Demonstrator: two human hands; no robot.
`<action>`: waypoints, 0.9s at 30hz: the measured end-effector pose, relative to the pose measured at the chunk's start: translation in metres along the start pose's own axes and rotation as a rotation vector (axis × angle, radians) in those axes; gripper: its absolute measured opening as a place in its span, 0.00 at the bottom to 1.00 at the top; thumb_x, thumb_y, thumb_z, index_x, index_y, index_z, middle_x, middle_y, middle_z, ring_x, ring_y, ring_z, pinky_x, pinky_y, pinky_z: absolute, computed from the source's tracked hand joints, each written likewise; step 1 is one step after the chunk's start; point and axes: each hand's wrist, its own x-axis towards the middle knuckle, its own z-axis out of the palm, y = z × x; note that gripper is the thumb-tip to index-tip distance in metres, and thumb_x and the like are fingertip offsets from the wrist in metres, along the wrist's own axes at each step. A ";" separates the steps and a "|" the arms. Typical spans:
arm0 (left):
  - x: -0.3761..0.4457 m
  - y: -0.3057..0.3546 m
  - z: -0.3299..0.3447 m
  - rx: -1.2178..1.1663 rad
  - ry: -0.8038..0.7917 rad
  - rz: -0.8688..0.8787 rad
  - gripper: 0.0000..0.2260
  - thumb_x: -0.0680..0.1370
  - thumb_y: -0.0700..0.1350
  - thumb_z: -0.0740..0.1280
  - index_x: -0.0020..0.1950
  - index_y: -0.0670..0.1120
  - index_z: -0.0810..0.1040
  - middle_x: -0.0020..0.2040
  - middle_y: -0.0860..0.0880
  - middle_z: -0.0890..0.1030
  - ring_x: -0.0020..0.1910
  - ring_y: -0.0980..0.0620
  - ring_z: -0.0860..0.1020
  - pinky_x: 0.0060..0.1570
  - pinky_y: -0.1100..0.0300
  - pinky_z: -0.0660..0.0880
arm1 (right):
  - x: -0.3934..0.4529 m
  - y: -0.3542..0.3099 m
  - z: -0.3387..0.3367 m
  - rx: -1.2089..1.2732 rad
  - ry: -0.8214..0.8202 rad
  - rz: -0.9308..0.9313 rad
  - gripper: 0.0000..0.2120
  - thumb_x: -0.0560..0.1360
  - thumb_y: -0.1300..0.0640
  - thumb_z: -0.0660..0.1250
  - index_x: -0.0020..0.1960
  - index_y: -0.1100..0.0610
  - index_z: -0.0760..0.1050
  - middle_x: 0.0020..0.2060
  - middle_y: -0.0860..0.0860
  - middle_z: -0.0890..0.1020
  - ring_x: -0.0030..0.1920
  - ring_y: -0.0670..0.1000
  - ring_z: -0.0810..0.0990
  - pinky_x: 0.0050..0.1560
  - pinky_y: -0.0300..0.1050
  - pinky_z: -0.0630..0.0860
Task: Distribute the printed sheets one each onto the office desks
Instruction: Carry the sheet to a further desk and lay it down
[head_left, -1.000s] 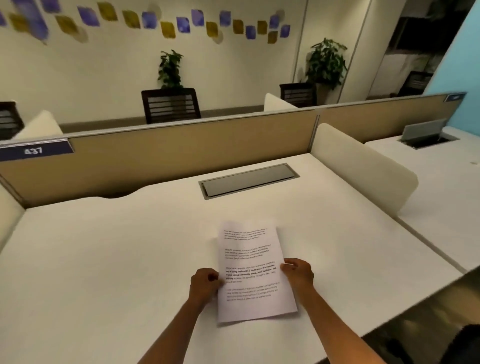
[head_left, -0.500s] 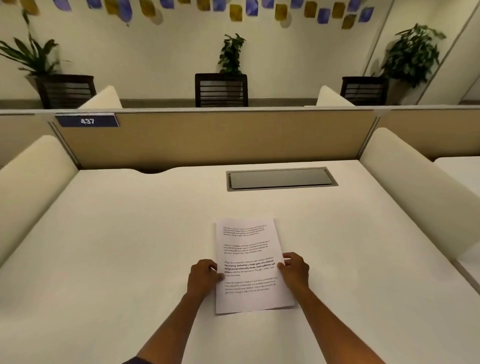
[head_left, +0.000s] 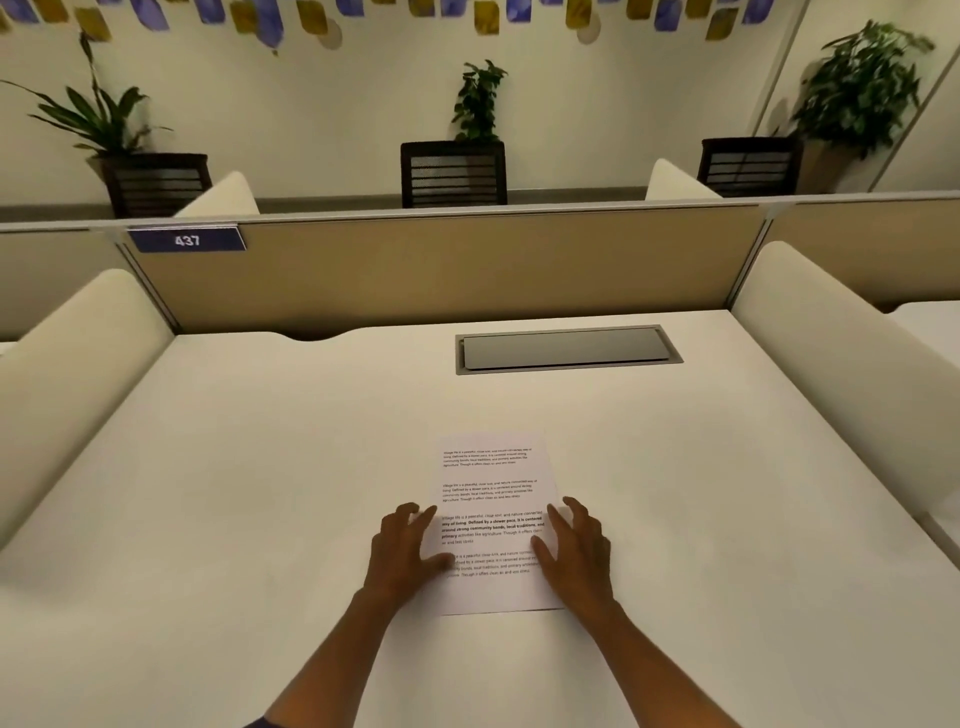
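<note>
A white printed sheet (head_left: 491, 499) with several blocks of black text lies flat on the cream office desk (head_left: 260, 467), slightly right of its middle. My left hand (head_left: 408, 545) rests at the sheet's left edge with fingers spread, thumb on the paper. My right hand (head_left: 574, 545) rests at the right edge, fingers also spread and flat. Neither hand grips the sheet. Whether more sheets lie under the top one is hidden.
A grey cable hatch (head_left: 569, 349) is set into the desk behind the sheet. Tan partition with a blue "437" label (head_left: 186, 240) closes the back. Cream side dividers (head_left: 831, 364) flank the desk. Black chairs (head_left: 453, 174) and potted plants stand beyond.
My view has swung left and closer to face the desk squarely. Both hands have gone from curled on the sheet's edges to spread flat, and the sheet now lies on the desk.
</note>
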 end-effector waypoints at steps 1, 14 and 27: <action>-0.002 0.000 0.003 0.030 -0.014 0.039 0.37 0.71 0.62 0.71 0.76 0.51 0.63 0.77 0.47 0.62 0.76 0.47 0.59 0.74 0.53 0.60 | -0.002 0.001 0.002 -0.004 -0.005 -0.038 0.26 0.77 0.44 0.62 0.73 0.51 0.67 0.76 0.50 0.61 0.74 0.53 0.62 0.72 0.49 0.60; 0.000 0.005 0.014 0.314 -0.215 0.099 0.39 0.75 0.65 0.61 0.80 0.49 0.51 0.81 0.47 0.44 0.80 0.44 0.46 0.77 0.45 0.52 | -0.008 0.010 0.008 -0.188 -0.259 -0.112 0.34 0.79 0.36 0.51 0.79 0.48 0.48 0.79 0.46 0.43 0.79 0.51 0.41 0.78 0.55 0.39; -0.031 -0.006 0.004 0.231 0.005 0.031 0.36 0.77 0.68 0.53 0.80 0.54 0.47 0.81 0.49 0.40 0.80 0.46 0.41 0.76 0.42 0.47 | -0.013 -0.010 -0.001 -0.200 -0.017 -0.171 0.38 0.73 0.28 0.42 0.78 0.42 0.47 0.80 0.49 0.46 0.79 0.55 0.45 0.77 0.60 0.43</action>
